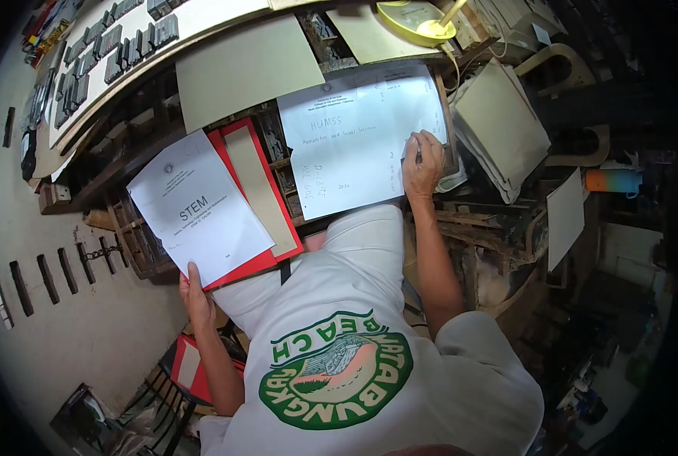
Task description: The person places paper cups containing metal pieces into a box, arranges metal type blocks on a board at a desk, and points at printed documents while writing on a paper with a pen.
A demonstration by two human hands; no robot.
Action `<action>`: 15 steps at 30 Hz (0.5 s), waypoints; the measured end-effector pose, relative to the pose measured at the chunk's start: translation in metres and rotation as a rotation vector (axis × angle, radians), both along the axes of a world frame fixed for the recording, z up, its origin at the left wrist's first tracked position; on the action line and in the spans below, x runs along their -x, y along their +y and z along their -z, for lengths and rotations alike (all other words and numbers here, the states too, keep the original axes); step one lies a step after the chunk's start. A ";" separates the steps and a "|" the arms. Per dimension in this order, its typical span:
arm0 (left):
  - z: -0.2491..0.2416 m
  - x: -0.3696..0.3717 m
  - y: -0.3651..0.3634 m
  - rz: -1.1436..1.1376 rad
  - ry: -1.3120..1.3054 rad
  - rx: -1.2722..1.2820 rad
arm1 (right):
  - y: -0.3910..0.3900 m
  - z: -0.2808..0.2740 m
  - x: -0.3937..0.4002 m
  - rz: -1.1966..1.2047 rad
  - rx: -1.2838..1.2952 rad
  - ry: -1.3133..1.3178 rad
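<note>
My left hand [196, 298] pinches the lower left edge of a printed white sheet headed STEM [202, 216], thumb on top and fingers underneath. A red board with a beige panel [249, 163] lies beneath that sheet. On the right, my right hand [424, 167] rests on the edge of a large white sheet [354, 163] with HUMSS and other handwriting on it. Its fingers are closed around what looks like a slim pale pen [418, 147], mostly hidden by them.
Dark metal type blocks [118, 49] stand in rows at the upper left. A grey board [247, 68] lies beyond the sheets, and a yellow lamp [419, 26] is at the top. Stacked papers [498, 129] and an orange-and-blue bottle [611, 181] are at the right.
</note>
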State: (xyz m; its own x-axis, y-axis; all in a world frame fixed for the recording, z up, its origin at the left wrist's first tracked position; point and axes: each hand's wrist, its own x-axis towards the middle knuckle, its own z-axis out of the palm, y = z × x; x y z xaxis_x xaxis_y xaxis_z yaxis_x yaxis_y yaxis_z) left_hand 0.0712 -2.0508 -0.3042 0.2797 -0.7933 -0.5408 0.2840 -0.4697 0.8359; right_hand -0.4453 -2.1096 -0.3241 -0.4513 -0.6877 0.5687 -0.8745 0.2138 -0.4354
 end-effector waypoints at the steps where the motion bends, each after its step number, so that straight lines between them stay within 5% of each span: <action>1: 0.000 0.000 0.000 -0.003 0.000 0.001 | 0.000 0.000 0.000 0.000 -0.002 -0.001; 15: -0.007 0.005 -0.001 -0.041 -0.026 -0.061 | -0.001 0.000 0.001 -0.009 0.019 0.015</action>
State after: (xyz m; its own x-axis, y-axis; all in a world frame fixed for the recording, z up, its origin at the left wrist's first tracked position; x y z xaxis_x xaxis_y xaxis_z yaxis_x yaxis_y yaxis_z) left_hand 0.0664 -2.0522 -0.2970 0.3260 -0.7469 -0.5796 0.2825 -0.5081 0.8137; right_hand -0.4458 -2.1103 -0.3242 -0.4364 -0.6805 0.5886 -0.8828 0.1975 -0.4262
